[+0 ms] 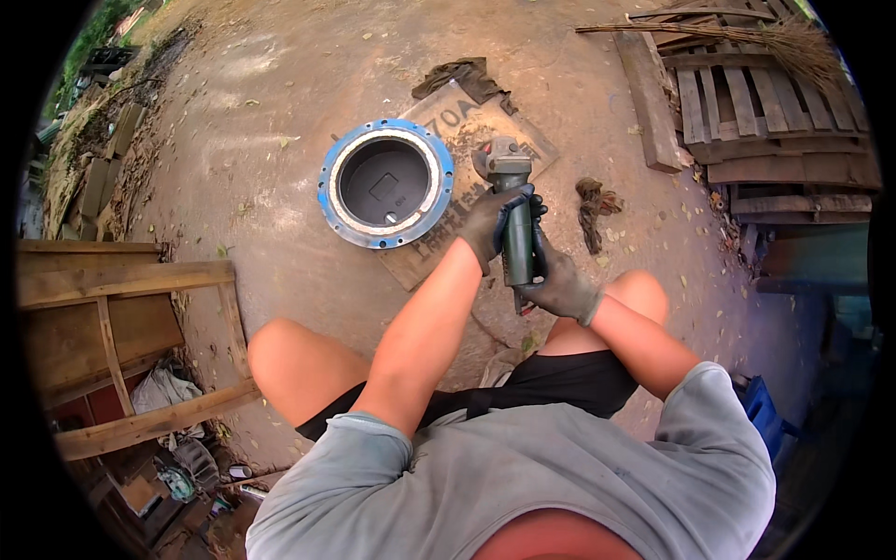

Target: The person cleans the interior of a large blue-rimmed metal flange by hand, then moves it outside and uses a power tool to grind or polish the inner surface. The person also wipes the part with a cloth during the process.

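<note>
A dark green angle grinder [519,224] is held in both my gloved hands, its grey metal head pointing away from me. My left hand [489,224] wraps round the body just behind the head. Lower down, my right hand [558,280] grips the rear end from the right side. A disc at the head's left shows only in part. To the left of the grinder lies a round metal housing [331,201] with a blue bolt-holed flange, a pale inner ring and a dark hollow inside. Under its right side is a flat printed board [537,140].
Dark rags lie beyond the board [467,77] and to its right [595,210]. Stacked wooden pallets [747,103] with a twig broom [784,42] stand at the far right, beside a timber beam [649,103]. A wooden frame [131,283] and clutter are at the left.
</note>
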`<state>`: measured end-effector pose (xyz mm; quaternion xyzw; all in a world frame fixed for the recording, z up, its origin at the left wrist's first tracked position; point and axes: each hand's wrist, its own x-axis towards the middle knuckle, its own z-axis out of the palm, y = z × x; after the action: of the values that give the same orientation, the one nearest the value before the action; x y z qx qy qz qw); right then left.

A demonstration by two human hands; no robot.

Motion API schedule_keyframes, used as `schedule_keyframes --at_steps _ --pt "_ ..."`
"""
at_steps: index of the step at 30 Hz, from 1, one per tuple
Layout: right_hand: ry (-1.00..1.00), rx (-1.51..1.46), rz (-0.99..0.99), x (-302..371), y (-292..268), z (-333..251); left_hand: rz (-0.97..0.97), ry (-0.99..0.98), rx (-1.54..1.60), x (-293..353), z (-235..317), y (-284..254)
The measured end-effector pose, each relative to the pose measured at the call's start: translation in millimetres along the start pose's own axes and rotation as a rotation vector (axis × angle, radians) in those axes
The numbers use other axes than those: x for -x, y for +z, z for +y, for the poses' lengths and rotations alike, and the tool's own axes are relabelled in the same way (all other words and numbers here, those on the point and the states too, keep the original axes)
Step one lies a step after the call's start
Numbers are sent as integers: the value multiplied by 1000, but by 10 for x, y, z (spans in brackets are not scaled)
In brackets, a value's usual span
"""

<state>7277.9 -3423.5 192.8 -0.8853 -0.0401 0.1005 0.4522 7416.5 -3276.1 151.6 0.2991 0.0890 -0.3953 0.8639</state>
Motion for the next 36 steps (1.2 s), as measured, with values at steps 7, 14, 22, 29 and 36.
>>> schedule_keyframes --at_steps 7,14,22,29,36 --pt "-195 88 -62 51 92 361 153 31 -11 -53 -102 -240" --pt "-211 149 -179 -32 141 416 297 132 46 164 -222 -358" --pt "-216 113 -231 -337 -4 102 145 140 246 191 -57 -535" --pt "-145 91 -266 -462 179 105 257 178 338 237 -57 -744" --pt "366 -359 -668 -972 289 70 516 538 319 244 -388 -976"
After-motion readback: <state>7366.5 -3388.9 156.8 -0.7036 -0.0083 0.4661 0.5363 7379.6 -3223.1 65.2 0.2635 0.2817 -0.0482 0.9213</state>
